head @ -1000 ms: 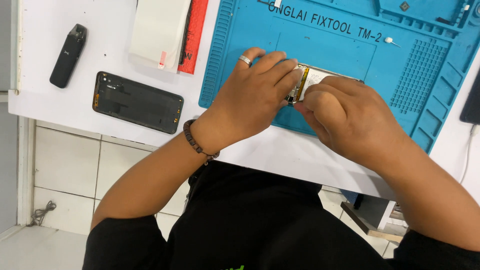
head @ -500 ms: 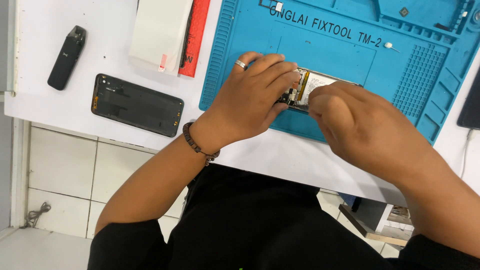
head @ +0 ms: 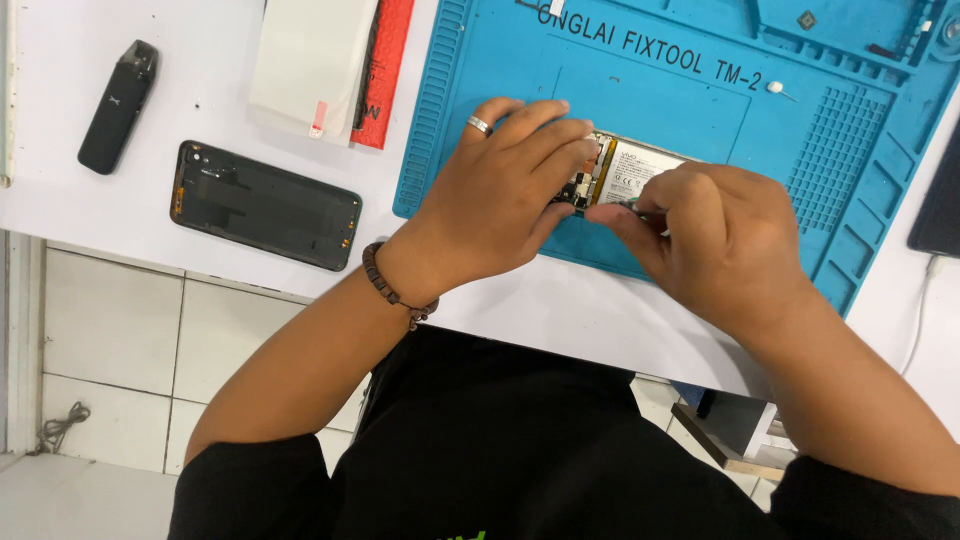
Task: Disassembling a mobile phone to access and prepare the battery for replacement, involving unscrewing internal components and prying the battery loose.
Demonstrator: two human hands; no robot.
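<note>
An opened phone [head: 625, 175] lies on the mat [head: 700, 110], at its near edge. The left hand [head: 500, 195] rests on its left end, the right hand [head: 725, 240] on its right. Left of the mat lies a back cover [head: 265, 205]; farther left, a small device [head: 118, 107]. Beyond the cover lies a film pack [head: 310, 60].

Opened phone [head: 625, 175] lies flat, insides up.

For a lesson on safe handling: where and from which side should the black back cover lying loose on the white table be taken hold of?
Grip the black back cover across its two long edges near the middle, coming from above. It lies flat, inner side up and slightly tilted, with bare white table along both long edges, so fingers can close on them. Neither the left hand nor the right hand is in the way.
</note>
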